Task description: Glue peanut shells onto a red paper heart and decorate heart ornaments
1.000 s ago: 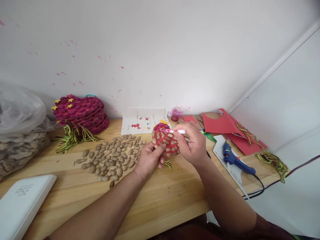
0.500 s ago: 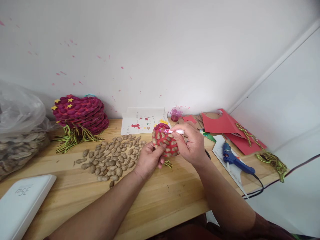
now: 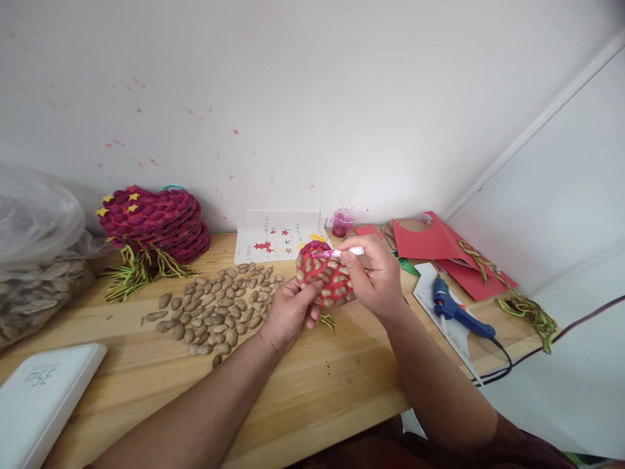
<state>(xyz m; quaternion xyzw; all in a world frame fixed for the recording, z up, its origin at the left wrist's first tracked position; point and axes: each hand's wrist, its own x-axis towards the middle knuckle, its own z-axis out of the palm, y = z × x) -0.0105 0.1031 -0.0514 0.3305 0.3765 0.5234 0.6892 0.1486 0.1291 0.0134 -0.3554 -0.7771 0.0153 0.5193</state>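
Note:
My left hand grips the lower left edge of a red disc covered with peanuts, its thumb on the front. Peanuts along the disc's top edge are painted magenta; the others are plain tan. A white-handled paintbrush is pinched in my right hand, its magenta-stained tip touching or just over the peanuts near the top. Some green-yellow yarn shows below the disc. To the left, a pile of loose peanuts lies on the wooden table.
A stack of magenta peanut-covered pieces and a plastic bag of peanuts stand left, behind a white power bank. At the back is a cup of magenta paint. Red card and a blue glue gun lie right.
My right hand and the paintbrush have shifted slightly to the right, and the brush lies flatter. My left hand keeps its hold on the disc. The whole view has moved a little.

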